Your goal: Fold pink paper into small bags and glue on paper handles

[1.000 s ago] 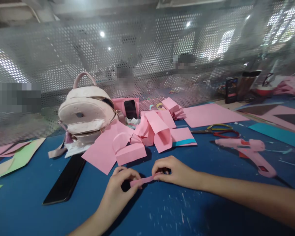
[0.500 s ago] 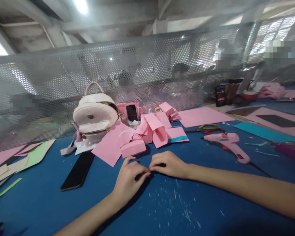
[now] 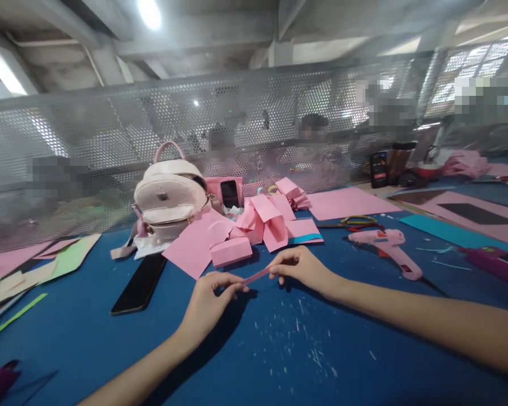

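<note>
A narrow pink paper strip [image 3: 257,275] is stretched between my two hands, just above the blue table [image 3: 279,349]. My left hand [image 3: 209,296] pinches its near end with thumb and fingertips. My right hand [image 3: 300,266] pinches the far end, fingers curled. Just behind the hands lies a heap of folded pink paper pieces [image 3: 254,228].
A pale pink backpack [image 3: 169,197] stands at the back left with a black phone [image 3: 139,283] lying in front of it. A pink glue gun [image 3: 385,245] and scissors [image 3: 358,223] lie to the right. Paper sheets [image 3: 351,202] cover the table's sides. A perforated metal screen [image 3: 110,141] closes off the back.
My hands were pressed together on the table half a second ago; now they are apart and slightly raised, with the pink strip pulled out between them.
</note>
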A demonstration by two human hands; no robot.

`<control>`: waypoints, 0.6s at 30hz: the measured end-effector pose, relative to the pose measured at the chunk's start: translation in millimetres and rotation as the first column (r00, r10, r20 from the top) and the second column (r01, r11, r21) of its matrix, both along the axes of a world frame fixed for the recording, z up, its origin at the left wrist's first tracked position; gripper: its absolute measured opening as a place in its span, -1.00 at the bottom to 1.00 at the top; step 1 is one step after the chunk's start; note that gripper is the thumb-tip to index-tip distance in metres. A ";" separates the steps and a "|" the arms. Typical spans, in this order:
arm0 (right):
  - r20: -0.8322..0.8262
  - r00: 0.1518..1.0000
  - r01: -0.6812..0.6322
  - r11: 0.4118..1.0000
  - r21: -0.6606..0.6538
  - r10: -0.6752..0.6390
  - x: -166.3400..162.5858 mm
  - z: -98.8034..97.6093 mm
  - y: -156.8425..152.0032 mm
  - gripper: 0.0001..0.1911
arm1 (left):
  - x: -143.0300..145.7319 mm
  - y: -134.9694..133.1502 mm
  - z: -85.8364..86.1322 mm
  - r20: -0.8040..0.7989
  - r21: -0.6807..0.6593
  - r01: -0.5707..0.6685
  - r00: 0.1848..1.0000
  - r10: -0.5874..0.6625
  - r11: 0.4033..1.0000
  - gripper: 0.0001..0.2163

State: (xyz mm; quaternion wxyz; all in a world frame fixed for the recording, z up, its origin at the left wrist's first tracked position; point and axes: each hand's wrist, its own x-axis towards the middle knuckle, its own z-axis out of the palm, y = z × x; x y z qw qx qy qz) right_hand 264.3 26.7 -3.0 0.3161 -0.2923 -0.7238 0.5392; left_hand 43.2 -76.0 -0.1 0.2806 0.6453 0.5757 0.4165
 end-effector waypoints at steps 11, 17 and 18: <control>0.005 1.000 0.011 1.000 0.021 -0.011 -1.4 7.8 8.2 -0.76 | 0.5 -19.5 -2.9 -0.173 0.168 0.148 0.978 -0.119 0.975 -0.71; 0.024 0.999 -0.027 1.000 0.014 0.027 -8.1 6.6 11.6 -0.72 | 11.2 -24.9 -0.6 -0.248 0.292 0.237 0.955 -0.166 0.927 -0.65; 0.017 0.999 -0.041 0.999 0.017 0.040 -10.4 6.3 11.3 -0.72 | 14.8 -26.7 0.0 -0.243 0.284 0.256 0.951 -0.189 0.924 -0.65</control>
